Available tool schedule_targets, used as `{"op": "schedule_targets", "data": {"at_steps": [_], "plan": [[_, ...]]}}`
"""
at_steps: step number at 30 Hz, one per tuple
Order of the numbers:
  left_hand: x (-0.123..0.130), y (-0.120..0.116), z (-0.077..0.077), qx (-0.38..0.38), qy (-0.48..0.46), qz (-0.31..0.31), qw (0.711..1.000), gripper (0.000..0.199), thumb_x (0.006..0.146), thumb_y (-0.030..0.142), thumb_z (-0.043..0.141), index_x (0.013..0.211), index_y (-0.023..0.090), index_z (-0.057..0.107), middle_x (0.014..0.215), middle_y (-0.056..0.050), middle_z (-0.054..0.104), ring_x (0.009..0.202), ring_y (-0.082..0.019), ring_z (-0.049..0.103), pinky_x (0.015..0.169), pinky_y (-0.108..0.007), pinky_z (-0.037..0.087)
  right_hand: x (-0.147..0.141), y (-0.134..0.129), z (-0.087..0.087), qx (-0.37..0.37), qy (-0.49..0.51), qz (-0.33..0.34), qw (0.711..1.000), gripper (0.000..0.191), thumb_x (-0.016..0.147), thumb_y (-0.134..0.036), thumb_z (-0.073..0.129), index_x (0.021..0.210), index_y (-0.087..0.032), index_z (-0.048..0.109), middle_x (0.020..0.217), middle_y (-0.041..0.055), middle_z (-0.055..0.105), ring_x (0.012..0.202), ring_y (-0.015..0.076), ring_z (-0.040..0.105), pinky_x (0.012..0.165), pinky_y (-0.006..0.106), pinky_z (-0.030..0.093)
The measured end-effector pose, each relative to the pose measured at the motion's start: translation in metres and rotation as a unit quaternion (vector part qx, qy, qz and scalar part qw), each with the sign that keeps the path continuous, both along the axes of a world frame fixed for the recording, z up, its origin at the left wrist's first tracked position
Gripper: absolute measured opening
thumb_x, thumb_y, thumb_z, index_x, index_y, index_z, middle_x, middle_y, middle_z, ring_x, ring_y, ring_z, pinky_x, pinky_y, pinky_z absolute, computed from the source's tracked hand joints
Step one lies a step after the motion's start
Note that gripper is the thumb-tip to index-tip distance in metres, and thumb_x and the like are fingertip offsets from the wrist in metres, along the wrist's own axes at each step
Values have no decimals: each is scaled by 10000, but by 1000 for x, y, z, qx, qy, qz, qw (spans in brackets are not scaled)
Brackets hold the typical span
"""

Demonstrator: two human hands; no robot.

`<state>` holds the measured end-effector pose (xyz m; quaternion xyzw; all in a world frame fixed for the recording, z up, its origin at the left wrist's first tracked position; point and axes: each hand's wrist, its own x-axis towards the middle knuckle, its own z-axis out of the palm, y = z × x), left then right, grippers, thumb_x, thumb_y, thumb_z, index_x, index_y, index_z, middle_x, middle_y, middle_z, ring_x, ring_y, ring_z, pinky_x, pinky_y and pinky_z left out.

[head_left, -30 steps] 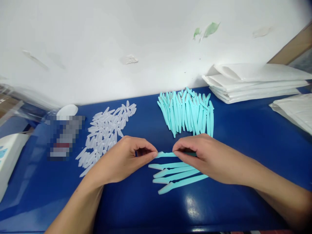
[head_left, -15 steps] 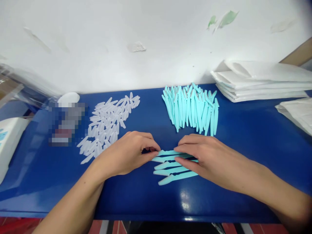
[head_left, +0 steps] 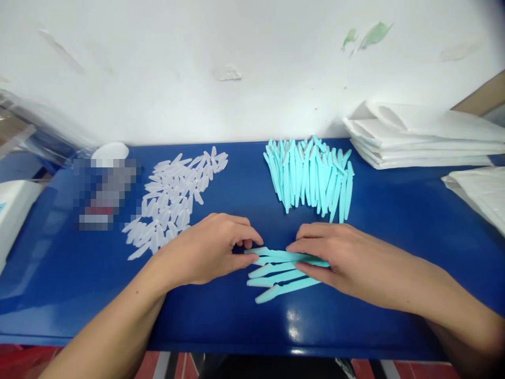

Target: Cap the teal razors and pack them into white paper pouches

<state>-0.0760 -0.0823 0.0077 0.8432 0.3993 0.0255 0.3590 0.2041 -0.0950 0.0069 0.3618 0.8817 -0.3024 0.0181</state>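
Observation:
Several turquoise handles [head_left: 284, 276] lie roughly side by side on the blue table, their narrow tips toward the left. My left hand [head_left: 224, 247] is at their left tips, thumb and fingers apart around the ends of the upper ones. Over the right part of the row is my right hand [head_left: 331, 250], its fingers spread and touching the upper handles, whose right ends it covers. Behind them a pile of the same turquoise handles [head_left: 310, 176] rests near the wall. Small translucent white pieces [head_left: 169, 195] are heaped left of my left hand.
White folded sheets or bags [head_left: 426, 137] are stacked at the back right, with another white one [head_left: 481, 192] nearer. A round white object [head_left: 110, 154] and a pixelated patch are at the left. A white device [head_left: 18, 210] sits at the far left edge.
My left thumb and fingers have parted at the handle tips. My right hand has shifted slightly right, and the top handles now lie a little lower and at a different slant.

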Motion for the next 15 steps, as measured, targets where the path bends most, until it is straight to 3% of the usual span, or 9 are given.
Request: {"op": "schedule_targets", "data": {"at_steps": [10, 13, 15], "plan": [[-1, 1, 1, 6, 31, 12, 999, 154, 1002, 256, 642, 978, 252, 794, 919, 10, 743, 759, -152, 647, 637, -270, 419, 3, 2, -11, 102, 24, -18, 994, 318, 1088, -204, 475, 1158, -195, 785, 1063, 80, 718, 905, 226, 685, 739, 377, 522], [-1, 1, 2, 2, 43, 13, 999, 142, 1004, 259, 638, 988, 259, 779, 918, 22, 739, 764, -147, 640, 642, -269, 417, 7, 1, -7, 87, 28, -6, 996, 238, 1067, -291, 575, 1200, -233, 764, 1113, 54, 707, 911, 213, 687, 749, 379, 538], [0, 1, 2, 3, 40, 10, 999, 140, 1010, 270, 632, 1014, 268, 772, 932, 27, 733, 763, -143, 633, 646, -270, 418, 10, 0, -1, 63, 29, 12, 998, 297, 993, -386, 713, 1269, -278, 730, 1180, 32, 693, 936, 211, 692, 768, 383, 552]]}}
